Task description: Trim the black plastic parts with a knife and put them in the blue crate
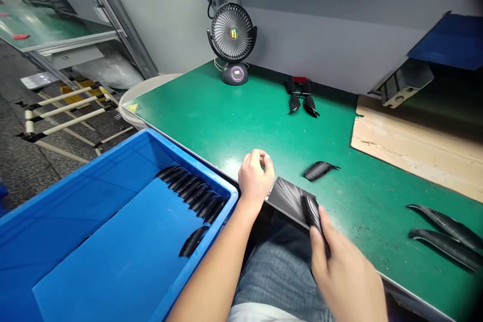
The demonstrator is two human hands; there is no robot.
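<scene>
My right hand grips a black curved plastic piece with a ribbed, shiny surface between thumb and fingers. Its far end is over a dark flat plate at the table's front edge; whether they touch I cannot tell. My left hand is closed with curled fingers at the left end of that plate, and what it holds, if anything, is hidden. Just beyond the plate lies another black curved piece. Two longer black pieces rest at the right of the green table.
At my left stands a blue bin, with a row of several black curved pieces inside. A fan stands at the back. More black pieces lie by the wall. Cardboard covers the right rear, below a metal bracket.
</scene>
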